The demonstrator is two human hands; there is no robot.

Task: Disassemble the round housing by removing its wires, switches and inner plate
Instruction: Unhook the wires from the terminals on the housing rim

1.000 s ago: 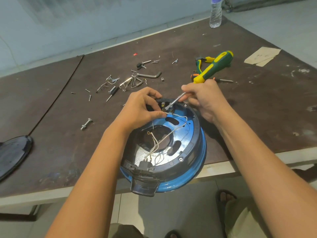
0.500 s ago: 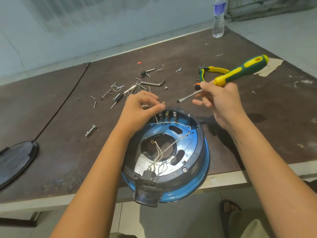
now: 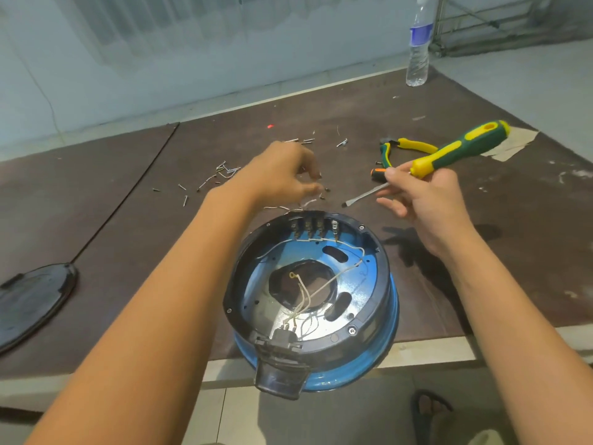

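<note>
Head view, housing: We see the round housing (image 3: 378,274) open side up at the near edge of the counter (image 3: 513,252), below both grips and nearer to us.
Head view, switches: The switches (image 3: 314,228) line the housing's far wall, just below the left grip (image 3: 282,175). The wires (image 3: 321,284) run from them across the blue inner plate (image 3: 356,284).
Head view, left grip: It hovers just beyond the far rim with its fingers curled. It is blurred, so we cannot tell whether it pinches anything.
Head view, right grip: The right grip (image 3: 423,200) grasps the screwdriver (image 3: 462,149) between thumb and forefinger, the other fingers spread.
Head view, axis: The handle lies up-right of this grip and the blade down-left, aimed toward the switches but clear of the rim.
Head view, judgement: The left grip is nearer the switches; we reckon the blade must drop down-left.
</note>
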